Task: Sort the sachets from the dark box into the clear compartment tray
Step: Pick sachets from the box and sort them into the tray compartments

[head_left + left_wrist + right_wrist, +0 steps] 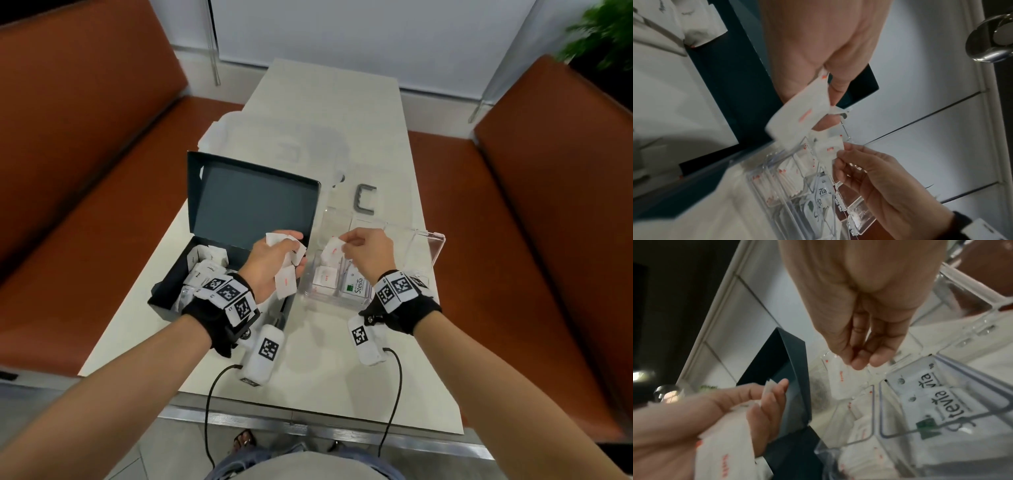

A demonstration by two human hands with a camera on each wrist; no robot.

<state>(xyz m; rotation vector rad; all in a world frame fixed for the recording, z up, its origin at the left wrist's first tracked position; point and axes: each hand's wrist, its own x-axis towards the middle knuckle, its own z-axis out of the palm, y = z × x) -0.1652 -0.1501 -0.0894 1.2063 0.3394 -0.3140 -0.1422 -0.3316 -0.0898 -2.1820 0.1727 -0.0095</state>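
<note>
Right hand (368, 251) pinches one white sachet (334, 248) above the clear compartment tray (426, 253). Left hand (270, 265) grips several sachets (286, 279) (red print) beside the open dark box (246, 202).

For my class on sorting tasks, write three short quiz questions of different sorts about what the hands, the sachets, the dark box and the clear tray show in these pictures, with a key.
1. True or false: the left hand holds several white sachets.
2. Multiple choice: the right hand pinches one red-printed sachet over A) the dark box, B) the clear tray, C) the bench.
3. Fill in: the word printed on the sachets in the tray's near right compartment is ____.

Key: 1 true; 2 B; 3 Stevia.
</note>
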